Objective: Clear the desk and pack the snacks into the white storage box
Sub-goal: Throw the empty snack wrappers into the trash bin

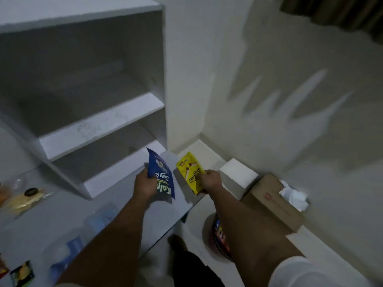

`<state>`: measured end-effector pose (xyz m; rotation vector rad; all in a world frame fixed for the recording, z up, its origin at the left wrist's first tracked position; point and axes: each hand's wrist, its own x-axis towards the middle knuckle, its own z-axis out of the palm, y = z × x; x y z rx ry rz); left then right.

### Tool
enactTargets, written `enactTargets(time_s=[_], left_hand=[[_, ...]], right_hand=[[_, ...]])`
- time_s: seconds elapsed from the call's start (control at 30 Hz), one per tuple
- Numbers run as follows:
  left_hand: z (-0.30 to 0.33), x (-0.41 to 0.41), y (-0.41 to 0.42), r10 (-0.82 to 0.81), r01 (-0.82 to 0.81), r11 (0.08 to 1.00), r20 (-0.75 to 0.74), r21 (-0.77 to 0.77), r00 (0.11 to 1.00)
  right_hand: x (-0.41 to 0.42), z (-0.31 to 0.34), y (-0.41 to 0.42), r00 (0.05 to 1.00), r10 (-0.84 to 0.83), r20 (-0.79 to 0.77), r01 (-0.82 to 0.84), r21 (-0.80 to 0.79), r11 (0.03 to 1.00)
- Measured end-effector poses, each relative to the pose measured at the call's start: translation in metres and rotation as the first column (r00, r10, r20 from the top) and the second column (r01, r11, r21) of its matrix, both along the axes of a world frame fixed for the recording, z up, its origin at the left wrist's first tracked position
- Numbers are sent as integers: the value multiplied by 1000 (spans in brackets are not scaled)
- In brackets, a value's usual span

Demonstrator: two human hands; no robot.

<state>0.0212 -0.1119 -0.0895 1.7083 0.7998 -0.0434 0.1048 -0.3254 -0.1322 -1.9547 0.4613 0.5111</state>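
My left hand (144, 186) grips a blue snack packet (162, 175) by its edge, above the right end of the white desk (51, 214). My right hand (210, 180) holds a yellow snack box (190, 172) by its lower end, just past the desk's right edge. On the floor below my right forearm lies a round container (215, 235) with colourful snack packs inside, partly hidden by the arm. More snacks lie on the desk: a yellow wrapped item (22, 198) at the left and a small dark packet (21, 273) at the bottom left.
A white open shelf unit (99, 121) stands on the desk's back. Blurred plastic water bottles (99, 220) lie on the desk near my left forearm. On the floor to the right are a white cube-shaped box (238, 177) and a cardboard box (273, 201) with crumpled white paper (294, 195).
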Motion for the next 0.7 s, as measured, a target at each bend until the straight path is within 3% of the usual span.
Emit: enactTargets(time_s=[0.3, 0.47, 0.6, 0.7], left_hand=[[19, -7, -131, -380, 360, 908, -61, -214, 923], [6, -9, -204, -516, 473, 839, -115, -269, 849], [-11, -6, -255, -596, 545, 793, -162, -271, 787], [-26, 1, -289, -626, 571, 776, -211, -269, 751]], right_hand=[[-99, -4, -160, 953, -304, -12, 302, -66, 951], [-144, -1, -228, 875, -479, -71, 476, -59, 877], [-160, -47, -288, 823, -550, -145, 548, -57, 835], [-170, -27, -303, 794, -580, -180, 579, -68, 813]])
